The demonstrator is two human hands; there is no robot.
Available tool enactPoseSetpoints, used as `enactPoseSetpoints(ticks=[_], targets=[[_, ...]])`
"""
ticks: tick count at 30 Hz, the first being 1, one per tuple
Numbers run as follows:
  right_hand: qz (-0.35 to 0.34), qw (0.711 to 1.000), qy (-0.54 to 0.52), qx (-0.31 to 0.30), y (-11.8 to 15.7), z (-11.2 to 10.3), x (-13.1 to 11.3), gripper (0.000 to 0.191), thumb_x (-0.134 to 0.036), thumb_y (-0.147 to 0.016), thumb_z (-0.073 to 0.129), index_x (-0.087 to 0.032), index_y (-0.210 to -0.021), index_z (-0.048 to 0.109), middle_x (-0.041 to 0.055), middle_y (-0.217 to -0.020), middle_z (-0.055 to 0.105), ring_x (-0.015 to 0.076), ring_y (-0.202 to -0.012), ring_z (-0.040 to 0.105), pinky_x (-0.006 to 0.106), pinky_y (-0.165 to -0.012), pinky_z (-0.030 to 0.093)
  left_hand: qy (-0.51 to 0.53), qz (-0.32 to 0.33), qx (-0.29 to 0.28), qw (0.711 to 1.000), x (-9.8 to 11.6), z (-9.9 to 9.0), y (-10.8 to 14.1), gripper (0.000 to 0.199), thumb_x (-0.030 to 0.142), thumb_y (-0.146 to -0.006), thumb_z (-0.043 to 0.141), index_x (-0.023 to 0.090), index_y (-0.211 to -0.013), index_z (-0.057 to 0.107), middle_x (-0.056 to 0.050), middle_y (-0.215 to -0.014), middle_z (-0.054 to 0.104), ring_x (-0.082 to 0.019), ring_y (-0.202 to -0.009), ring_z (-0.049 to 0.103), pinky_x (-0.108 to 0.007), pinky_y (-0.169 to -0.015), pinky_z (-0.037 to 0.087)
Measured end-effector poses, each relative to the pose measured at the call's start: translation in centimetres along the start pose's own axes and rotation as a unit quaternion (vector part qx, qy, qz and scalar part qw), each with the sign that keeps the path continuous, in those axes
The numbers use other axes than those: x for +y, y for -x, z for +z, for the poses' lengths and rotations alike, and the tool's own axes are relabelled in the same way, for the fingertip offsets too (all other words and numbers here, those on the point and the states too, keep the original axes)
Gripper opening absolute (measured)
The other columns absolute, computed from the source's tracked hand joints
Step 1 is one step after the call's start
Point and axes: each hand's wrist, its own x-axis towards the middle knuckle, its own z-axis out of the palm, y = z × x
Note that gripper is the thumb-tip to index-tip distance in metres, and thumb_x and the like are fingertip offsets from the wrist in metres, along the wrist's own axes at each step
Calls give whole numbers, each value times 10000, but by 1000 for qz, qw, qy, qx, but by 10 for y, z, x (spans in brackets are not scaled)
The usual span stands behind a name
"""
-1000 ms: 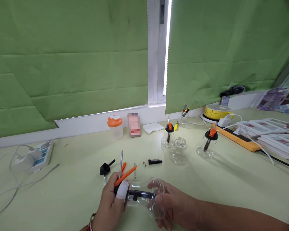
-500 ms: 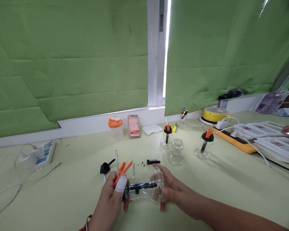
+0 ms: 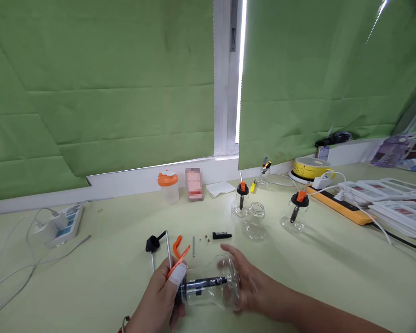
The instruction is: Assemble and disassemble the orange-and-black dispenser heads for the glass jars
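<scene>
Sideways lies clear jar (image 3: 210, 298), blk lid (image 3: 180, 292) gripped by L hand (image 3: 161, 292), base (image 3: 234, 296) at half-curled fingers of R hand (image 3: 253, 289), grip unclear.

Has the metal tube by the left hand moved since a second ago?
Yes, the metal tube shifted left and down against the black funnel-shaped part, whose tip its top now overlaps in view.

From head height, the single view looks forward and down over both hands (image 3: 161, 290) and table (image 3: 100, 286) toward green blinds (image 3: 104, 88).
</scene>
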Motion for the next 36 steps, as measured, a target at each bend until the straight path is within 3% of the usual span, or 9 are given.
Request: enactPoseSetpoints(ticks=[3, 5, 10, 13, 16, 19, 25, 29, 36], targets=[[59, 994, -88, -27, -1, 4, -2, 733, -686, -782, 404, -281, -1363, 215, 123, -1073, 526, 179, -688, 627, 314, -522, 515, -2, 13, 5, 1000, -3, 1, -2, 350, 552, -751, 556, 208, -752, 494, 45, -491, 468, -101, -330, 436, -171, -272, 254], [-19, 999, 33, 18, 4, 2, -8, 742, -577, -728, 596, -282, -1343, 305, 138, -1158, 507, 232, -869, 612, 382, -683, 528, 21, -12, 0, 1000, -5, 1, -3, 346, 548, -750, 560, 206, -768, 509, 43, -493, 475, -94, -322, 432, -166, -272, 240], [-214, 921, 325, 23, 15, -6, -22, 468, -278, -763, 639, -372, -1206, 523, 50, -1407, 377, 300, -1323, 265, 533, -1057, 224, 82, -92, -50, 991, -5, -1, -6, 383, 572, -786, 485, 202, -883, 510, 51, -461, 471, -84, -281, 406, -155, -262, 190], [-128, 970, 200, 43, 12, -5, -18, 806, -435, -720, 672, -276, -1399, 269, 141, -1419, 311, 310, -1295, 319, 491, -1011, 327, 63, -72, -25, 995, -7, 1, -5, 371, 564, -781, 501, 201, -855, 488, 62, -464, 468, -83, -298, 422, -150, -267, 231], [9, 999, 27, 16, 7, -2, -12, 752, -540, -810, 507, -213, -1414, 200, 180, -1300, 419, 271, -1114, 520, 426, -862, 473, 42, -38, -9, 998, -11, 3, -5, 369, 567, -779, 502, 201, -802, 467, 68, -464, 461, -86, -317, 444, -149, -274, 273], [-8, 994, 105, 10, 8, -2, -14, 819, -464, -707, 660, -212, -1387, 279, 178, -1305, 418, 283, -1119, 511, 420, -892, 467, 44, -35, -36, 998, -14, 3, -5, 370, 566, -777, 507, 199, -797, 463, 63, -474, 478, -83, -317, 445, -145, -268, 276], [-265, 832, 486, 30, 18, -7, -28, 549, -109, -784, 566, -294, -1288, 449, 96, -1283, 499, 274, -1297, 334, 483, -1065, 307, 92, -106, -57, 988, -11, -4, -9, 364, 563, -790, 477, 204, -736, 451, 44, -482, 502, -65, -273, 399, -140, -251, 197], [-308, 753, 578, 70, 27, -18, -22, 440, -84, -829, 505, -299, -1212, 496, 67, -1275, 521, 261, -1334, 286, 491, -1078, 300, 104, -104, -36, 988, -7, -10, -10, 369, 563, -780, 485, 203, -709, 452, 26, -506, 532, -67, -279, 392, -150, -259, 185], [-82, 829, 459, 308, 61, -60, 15, 510, -201, -704, 604, -221, -1176, 412, 132, -1375, 380, 273, -1249, 422, 413, -991, 432, 90, -40, -9, 995, -2, -15, -9, 394, 573, -788, 468, 200, -669, 440, 52, -389, 427, -69, -297, 335, -162, -286, 230]])
